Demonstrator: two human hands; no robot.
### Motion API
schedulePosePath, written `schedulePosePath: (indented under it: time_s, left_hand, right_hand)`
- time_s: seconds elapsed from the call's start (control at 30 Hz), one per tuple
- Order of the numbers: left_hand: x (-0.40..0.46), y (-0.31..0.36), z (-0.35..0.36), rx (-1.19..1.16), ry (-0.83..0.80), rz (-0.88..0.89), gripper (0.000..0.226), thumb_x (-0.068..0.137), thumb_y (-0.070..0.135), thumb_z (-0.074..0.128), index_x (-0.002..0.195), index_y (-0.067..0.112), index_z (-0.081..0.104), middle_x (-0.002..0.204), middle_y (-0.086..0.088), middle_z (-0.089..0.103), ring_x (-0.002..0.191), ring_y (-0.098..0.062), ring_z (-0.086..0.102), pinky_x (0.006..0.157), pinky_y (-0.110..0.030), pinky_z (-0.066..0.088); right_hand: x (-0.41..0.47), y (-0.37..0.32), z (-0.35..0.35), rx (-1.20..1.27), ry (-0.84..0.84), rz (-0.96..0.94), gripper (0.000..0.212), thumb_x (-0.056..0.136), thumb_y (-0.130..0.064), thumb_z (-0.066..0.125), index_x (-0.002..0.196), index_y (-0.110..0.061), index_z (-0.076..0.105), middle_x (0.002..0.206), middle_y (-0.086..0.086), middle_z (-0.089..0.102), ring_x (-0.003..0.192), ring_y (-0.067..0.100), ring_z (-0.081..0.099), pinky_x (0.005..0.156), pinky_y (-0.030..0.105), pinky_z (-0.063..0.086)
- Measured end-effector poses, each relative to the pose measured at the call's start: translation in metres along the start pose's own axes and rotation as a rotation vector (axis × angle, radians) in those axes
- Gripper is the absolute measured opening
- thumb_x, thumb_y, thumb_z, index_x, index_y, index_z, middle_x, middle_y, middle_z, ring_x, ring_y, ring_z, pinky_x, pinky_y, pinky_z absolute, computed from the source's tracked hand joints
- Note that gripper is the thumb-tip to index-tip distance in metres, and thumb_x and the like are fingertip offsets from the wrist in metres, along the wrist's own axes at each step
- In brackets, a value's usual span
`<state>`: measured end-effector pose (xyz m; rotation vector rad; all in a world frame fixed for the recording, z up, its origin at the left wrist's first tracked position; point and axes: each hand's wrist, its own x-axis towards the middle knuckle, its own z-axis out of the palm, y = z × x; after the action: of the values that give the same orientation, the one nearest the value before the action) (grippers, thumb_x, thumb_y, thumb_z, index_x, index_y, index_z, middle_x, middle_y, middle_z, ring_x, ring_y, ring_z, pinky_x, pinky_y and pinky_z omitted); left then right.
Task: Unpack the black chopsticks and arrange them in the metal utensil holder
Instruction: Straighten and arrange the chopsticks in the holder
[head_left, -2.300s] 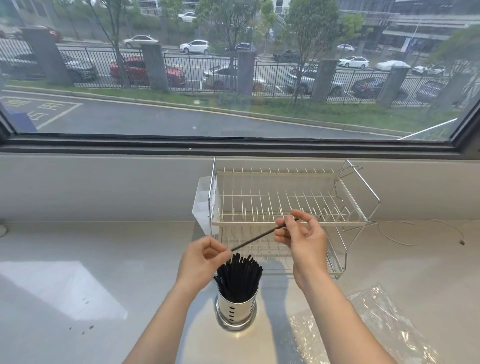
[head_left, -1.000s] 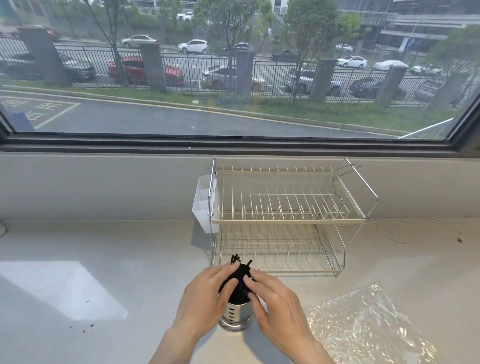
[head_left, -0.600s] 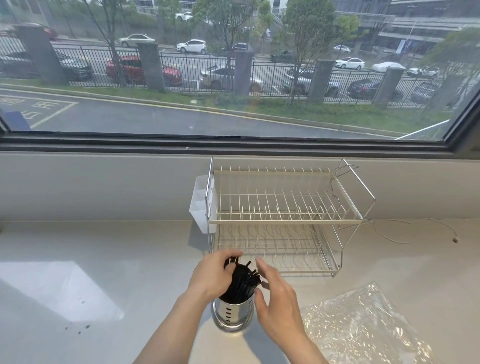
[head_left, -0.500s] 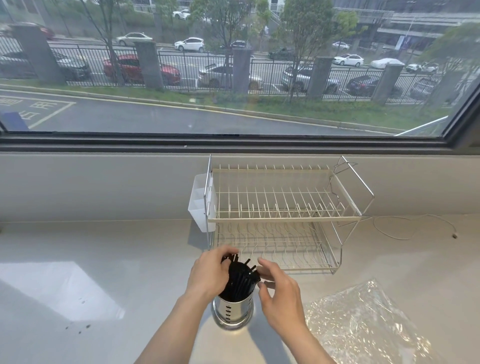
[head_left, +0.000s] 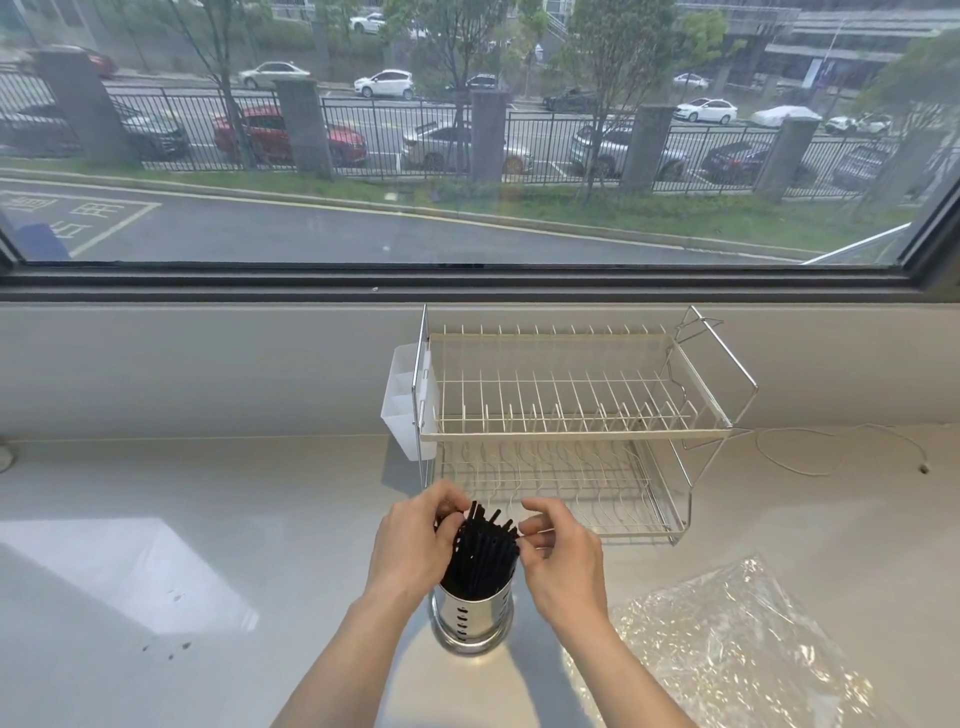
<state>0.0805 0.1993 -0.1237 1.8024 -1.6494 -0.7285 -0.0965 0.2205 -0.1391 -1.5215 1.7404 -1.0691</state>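
both hands (head_left: 415, 545) (head_left: 563, 564) grip the black chopsticks (head_left: 480, 553) standing in the metal holder (head_left: 471, 621).

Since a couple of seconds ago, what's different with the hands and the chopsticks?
The single chopstick both hands held above the holder is now in the bundle of black chopsticks. Left hand and right hand dropped to either side of the bundle, fingers at its tops. Metal utensil holder, dish rack and plastic wrapper are unmoved.
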Motion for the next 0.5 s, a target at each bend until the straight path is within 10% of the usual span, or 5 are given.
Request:
schedulePosePath:
  time_s: [0.23, 0.5]
  left_hand:
    - [-0.005, 0.008, -0.002, 0.105, 0.100, 0.173, 0.016, 0.095, 0.036, 0.060, 0.109, 0.042, 0.065, 0.114, 0.025, 0.066, 0.115, -0.002, 0.056, 0.091, -0.025, 0.043]
    - [0.006, 0.059, -0.008, -0.088, 0.017, 0.290, 0.031, 0.084, 0.034, 0.071, 0.108, 0.046, 0.055, 0.088, 0.028, 0.074, 0.091, 0.010, 0.067, 0.085, -0.034, 0.057]
  right_hand:
    - [0.005, -0.009, -0.012, 0.047, 0.079, -0.086, 0.048, 0.081, 0.004, 0.076, 0.113, -0.032, 0.066, 0.083, -0.013, 0.073, 0.075, 0.001, 0.070, 0.078, 0.031, 0.061]
    - [0.031, -0.066, -0.040, 0.237, 0.072, -0.291, 0.062, 0.086, 0.012, 0.063, 0.115, -0.043, 0.059, 0.097, -0.016, 0.069, 0.088, 0.008, 0.075, 0.063, 0.034, 0.063]
